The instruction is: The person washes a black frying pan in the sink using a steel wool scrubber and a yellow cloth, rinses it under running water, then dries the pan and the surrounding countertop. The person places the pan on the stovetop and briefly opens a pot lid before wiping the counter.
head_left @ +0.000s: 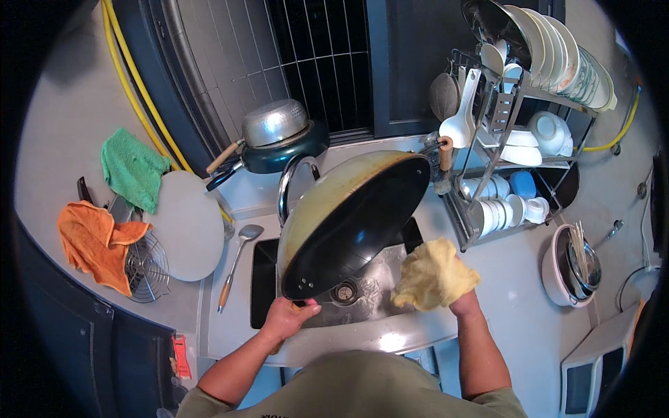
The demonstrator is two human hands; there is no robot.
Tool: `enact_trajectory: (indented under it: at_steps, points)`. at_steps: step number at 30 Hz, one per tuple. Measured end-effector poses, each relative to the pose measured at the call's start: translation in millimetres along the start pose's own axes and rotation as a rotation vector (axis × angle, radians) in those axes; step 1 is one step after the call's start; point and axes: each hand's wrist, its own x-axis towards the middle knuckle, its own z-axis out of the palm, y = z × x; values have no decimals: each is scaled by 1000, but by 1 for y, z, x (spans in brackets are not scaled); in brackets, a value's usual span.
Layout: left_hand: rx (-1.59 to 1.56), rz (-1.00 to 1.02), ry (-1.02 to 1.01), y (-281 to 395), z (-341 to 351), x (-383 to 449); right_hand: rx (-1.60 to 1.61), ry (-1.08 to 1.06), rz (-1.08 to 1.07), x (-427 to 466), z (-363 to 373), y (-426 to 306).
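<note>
A large wok [360, 230] with a dark inside and a yellowish, stained outside is tilted on its side over the steel sink [384, 277]. My left hand [287, 318] grips it at the near end, where the handle is mostly hidden by my fingers. At its far end the wok has a second, wooden handle [445, 154], near the dish rack. A bunched yellow cloth [436, 274] covers most of my right hand [466, 304], which holds it to the right of the wok, apart from it. Below the wok, the sink drain [345, 291] shows.
A chrome faucet [285, 190] rises behind the wok. Left of the sink lies a spatula [238, 266]. Two pans [282, 133] are stacked by the window. A loaded dish rack [515, 157] stands at right, near a pink basin [556, 266]. Orange [99, 243] and green cloths [133, 167] lie left.
</note>
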Motion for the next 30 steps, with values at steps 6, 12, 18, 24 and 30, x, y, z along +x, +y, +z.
enact_trajectory:
  at_steps: [6, 12, 18, 24, 30]
  points:
    - [-144, 33, -81, 12, 4, 3, 524, -103, 53, -17, 22, 5]
    - [-261, -92, -153, 39, 2, -3, -474, -154, 21, 5, 131, -39]
    - [441, 665, -82, -20, 7, 15, -294, -396, -803, 21, 221, -30]
    - [-321, -80, -240, 46, -9, -30, -929, -761, -110, 58, 112, 25]
    - [-291, -142, -306, 50, -21, -35, -1152, -363, -401, 123, 68, -11]
